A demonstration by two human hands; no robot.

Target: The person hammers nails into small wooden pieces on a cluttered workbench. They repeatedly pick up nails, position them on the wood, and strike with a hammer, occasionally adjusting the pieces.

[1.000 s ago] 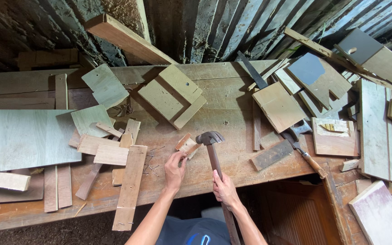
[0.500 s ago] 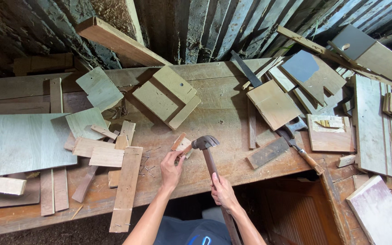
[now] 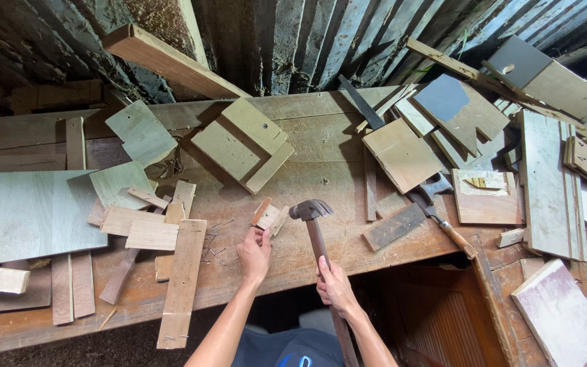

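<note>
**Hammer raised over a small wood piece on a cluttered workbench**

A person stands at a long wooden bench (image 3: pixel 321 170) strewn with offcuts and boards. The right hand (image 3: pixel 334 285) is closed around the handle of a claw hammer (image 3: pixel 312 228), its head lifted just right of a small wood block (image 3: pixel 266 216). The left hand (image 3: pixel 255 253) rests at the block's near edge, fingers curled, steadying it. Loose nails (image 3: pixel 219 248) lie scattered just left. Whether any nail is driven into the block cannot be told. A handsaw (image 3: pixel 436 217) lies right.
</note>
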